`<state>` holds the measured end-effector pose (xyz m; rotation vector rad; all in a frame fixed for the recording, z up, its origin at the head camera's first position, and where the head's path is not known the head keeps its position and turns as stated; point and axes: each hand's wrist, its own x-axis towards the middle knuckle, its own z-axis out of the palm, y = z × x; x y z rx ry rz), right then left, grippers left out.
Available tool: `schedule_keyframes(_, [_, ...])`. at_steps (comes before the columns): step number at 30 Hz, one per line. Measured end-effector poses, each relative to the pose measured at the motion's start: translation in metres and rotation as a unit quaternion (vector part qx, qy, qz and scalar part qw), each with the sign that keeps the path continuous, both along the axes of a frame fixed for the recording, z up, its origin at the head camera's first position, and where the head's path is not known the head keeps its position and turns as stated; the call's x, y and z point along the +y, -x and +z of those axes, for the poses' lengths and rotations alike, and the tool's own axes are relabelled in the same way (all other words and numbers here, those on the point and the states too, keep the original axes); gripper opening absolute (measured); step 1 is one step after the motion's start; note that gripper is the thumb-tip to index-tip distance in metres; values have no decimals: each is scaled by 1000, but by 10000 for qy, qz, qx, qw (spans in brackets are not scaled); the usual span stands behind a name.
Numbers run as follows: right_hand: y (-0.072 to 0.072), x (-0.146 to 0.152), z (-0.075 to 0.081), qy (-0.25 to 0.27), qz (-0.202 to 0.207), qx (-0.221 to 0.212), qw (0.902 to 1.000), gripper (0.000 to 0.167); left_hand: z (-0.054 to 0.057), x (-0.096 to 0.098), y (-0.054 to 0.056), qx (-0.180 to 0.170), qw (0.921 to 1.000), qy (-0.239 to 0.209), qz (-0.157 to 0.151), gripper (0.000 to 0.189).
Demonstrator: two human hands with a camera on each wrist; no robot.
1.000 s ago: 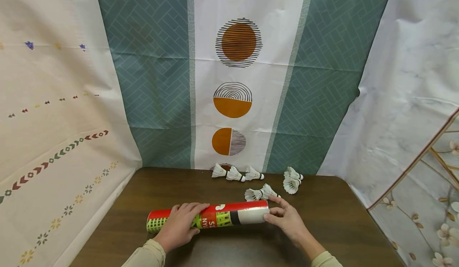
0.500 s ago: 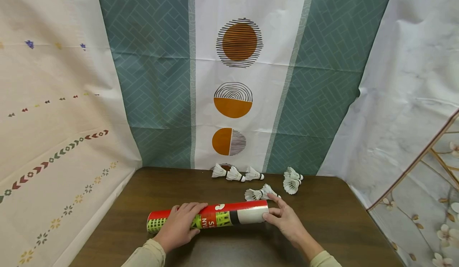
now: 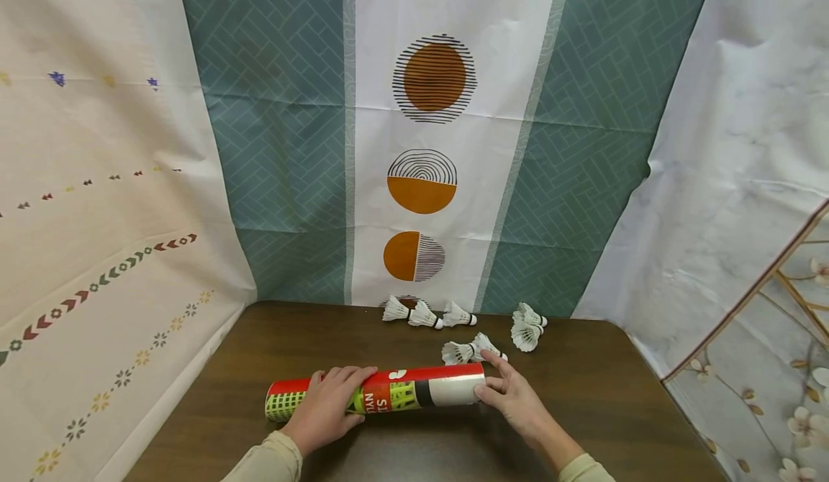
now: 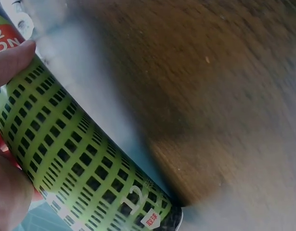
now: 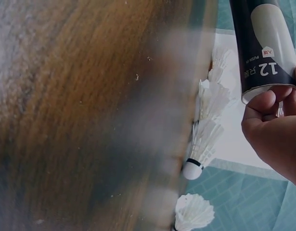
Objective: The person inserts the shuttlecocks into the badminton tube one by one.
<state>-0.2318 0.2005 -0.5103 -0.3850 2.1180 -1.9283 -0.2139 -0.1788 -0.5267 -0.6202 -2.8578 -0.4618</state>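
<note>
A red, green and white shuttlecock tube (image 3: 447, 390) lies on its side across the front of the brown table. My left hand (image 3: 329, 406) grips it left of its middle, fingers over the top and thumb along the near side. At the tube's right end is my right hand (image 3: 514, 399), its thumb and bent fingers at the rim, index finger stretched up past it. The right wrist view has the tube's dark end (image 5: 268, 48) with the fingertips right at its edge. Two feather shuttlecocks (image 3: 458, 353) lie just behind that end.
Along the table's (image 3: 583, 410) back edge rests a row of shuttlecocks (image 3: 425, 314). Another pair (image 3: 527, 336) lies at the back right. A patterned green and white cloth (image 3: 285, 144) hangs behind, with pale cloths on both sides.
My right index finger has lifted slightly from the tube's rim. The tube, left hand and shuttlecocks stay in place.
</note>
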Motion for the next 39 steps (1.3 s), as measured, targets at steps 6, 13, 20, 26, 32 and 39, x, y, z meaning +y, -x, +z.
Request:
schedule_keyframes(6, [-1, 2, -1, -4, 0, -50, 10000, 84, 0, 2, 1, -161, 9996, -243, 41, 85])
schedule_keyframes(13, [-2, 1, -1, 46, 53, -94, 9999, 82, 0, 2, 2, -284, 9987, -408, 118, 85])
schedule_keyframes(20, [-2, 2, -2, 3, 65, -87, 9999, 81, -1, 3, 2, -334, 9983, -441, 158, 84])
schedule_keyframes(26, [-3, 3, -3, 9, 149, -78, 9999, 81, -1, 2, 1, -299, 9984, -460, 158, 84])
schedule_keyframes(32, [1, 10, -3, -306, -133, -14, 9994, 78, -1, 3, 2, -253, 9985, -465, 134, 85])
schedule_keyframes(39, [17, 42, -3, -470, -939, -154, 9944, 71, 1, 3, 2, -341, 9980, -521, 115, 84])
